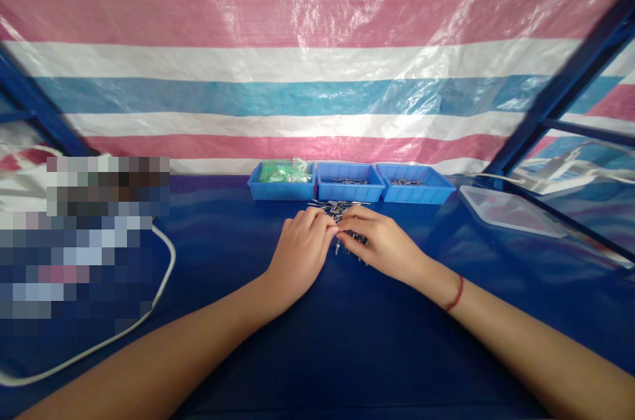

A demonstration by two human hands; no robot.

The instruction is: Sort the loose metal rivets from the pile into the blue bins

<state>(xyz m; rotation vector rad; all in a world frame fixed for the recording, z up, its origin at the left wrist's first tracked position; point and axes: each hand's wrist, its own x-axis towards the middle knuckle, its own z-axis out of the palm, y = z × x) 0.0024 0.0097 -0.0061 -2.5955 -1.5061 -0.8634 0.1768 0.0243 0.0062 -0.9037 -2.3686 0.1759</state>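
Observation:
A loose pile of thin metal pieces that look like blind rivets (338,208) lies on the blue tabletop (347,354). My left hand (301,253) is at the pile's near left side, its fingers curled and pressed together. From the right, my right hand (385,241) reaches over the pile with thumb and forefinger closed toward each other. The fingertips of both hands meet above the near part of the pile. Whatever is between them is too small or hidden to make out. Some pieces show beneath my right fingers.
Behind the pile stand three blue bins: the left bin (282,192) holds a green bag (285,172), the middle bin (350,194) and right bin (419,195) hold metal pieces. A translucent lid (510,210) lies right. A white cable (166,281) curves at left, beside a blurred area.

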